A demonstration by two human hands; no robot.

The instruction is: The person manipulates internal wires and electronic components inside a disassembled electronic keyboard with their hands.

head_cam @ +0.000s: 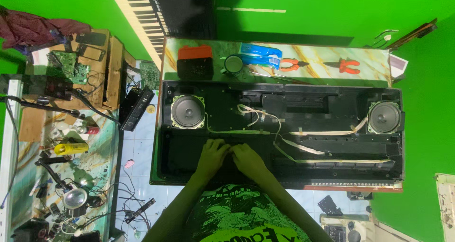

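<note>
Near the worktop's [332, 64] front edge, our left hand [212, 155] and right hand [247, 158] press curled fingers onto the opened keyboard casing [279, 133], gripping nothing we can see. We judge it long, rigid and heavy, with fragile ribbon cables [284, 145]; lift by both ends.

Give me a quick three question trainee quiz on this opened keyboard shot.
1. True or false: both hands, left hand and right hand, rest inside the open keyboard case.
2. How many round speakers sit in the case?
3. Which lies beside the orange pliers? A) red cutters B) yellow tube

Key: 1 true; 2 two, left speaker and right speaker; 3 A.
</note>
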